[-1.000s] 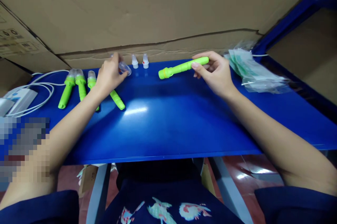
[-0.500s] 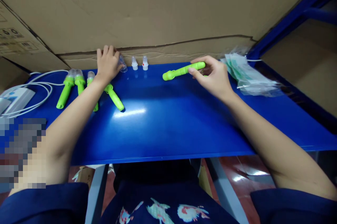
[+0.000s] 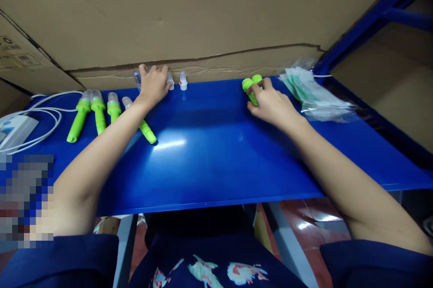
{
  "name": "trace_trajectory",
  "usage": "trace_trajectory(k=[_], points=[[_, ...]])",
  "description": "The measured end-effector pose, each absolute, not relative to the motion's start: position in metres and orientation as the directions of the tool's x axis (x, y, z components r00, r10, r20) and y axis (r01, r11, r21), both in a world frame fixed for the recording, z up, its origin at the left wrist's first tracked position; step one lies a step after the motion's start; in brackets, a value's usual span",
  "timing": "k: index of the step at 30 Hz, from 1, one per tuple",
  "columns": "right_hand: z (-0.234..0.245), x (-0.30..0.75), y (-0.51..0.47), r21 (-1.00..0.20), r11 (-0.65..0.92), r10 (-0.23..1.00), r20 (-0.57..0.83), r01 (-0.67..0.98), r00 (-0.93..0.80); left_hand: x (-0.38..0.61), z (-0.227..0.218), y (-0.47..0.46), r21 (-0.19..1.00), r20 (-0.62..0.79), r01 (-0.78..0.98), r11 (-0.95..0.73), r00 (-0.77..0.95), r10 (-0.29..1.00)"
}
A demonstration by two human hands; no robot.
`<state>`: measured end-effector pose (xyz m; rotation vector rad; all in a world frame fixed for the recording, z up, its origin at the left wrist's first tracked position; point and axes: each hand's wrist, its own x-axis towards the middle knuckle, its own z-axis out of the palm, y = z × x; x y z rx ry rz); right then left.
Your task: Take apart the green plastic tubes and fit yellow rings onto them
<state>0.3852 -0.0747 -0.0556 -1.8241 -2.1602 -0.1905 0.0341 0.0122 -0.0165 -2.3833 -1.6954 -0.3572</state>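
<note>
At the back of the blue table, my left hand (image 3: pixel 154 84) is spread with its fingers apart. Its thumb is at a small white-based piece with a clear tip (image 3: pixel 171 81); whether they touch, I cannot tell. A similar piece with a red dot (image 3: pixel 183 81) stands to the right. Left of the hand is a clear cap (image 3: pixel 136 77), partly hidden. Further right, my right hand (image 3: pixel 272 102) is closed around a bright green handle (image 3: pixel 252 96). The round end of a second green handle (image 3: pixel 257 79) shows beside it, partly covered by the fingers.
Several green handles with clear caps (image 3: pixel 78 121) lie at the left, partly behind my left forearm. Beyond them are a white cable (image 3: pixel 56 110) and a white box (image 3: pixel 18 132). Clear bags with green-and-white contents (image 3: pixel 311 92) lie at the right. Cardboard (image 3: pixel 203 13) walls the back.
My left hand has moved right, from a clear cap to the white-based piece. My right hand has turned the green handle from lying sideways to pointing away, beside the second one.
</note>
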Motion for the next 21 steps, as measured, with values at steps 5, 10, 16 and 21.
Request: trace_trajectory(k=[5, 10, 16, 21], points=[[-0.054, 0.384, -0.074, -0.059, 0.109, 0.979, 0.182, 0.992, -0.097, 0.044, -0.023, 0.027, 0.1, 0.297, 0.947, -0.306, 0.265, 0.917], [-0.041, 0.378, -0.08, -0.064, 0.051, 0.988, 0.151, 0.997, -0.041, 0.037, -0.014, 0.013, 0.217, 0.288, 0.909, -0.356, 0.289, 0.913], [-0.032, 0.365, -0.087, -0.033, 0.028, 0.987, 0.156, 0.999, -0.022, -0.007, 0.007, -0.029, 0.103, 0.219, 0.987, -0.127, 0.102, 0.97], [-0.03, 0.354, -0.093, -0.034, 0.073, 0.985, 0.162, 0.997, -0.066, -0.045, 0.01, -0.039, -0.13, -0.022, 0.991, -0.001, -0.002, 1.0]])
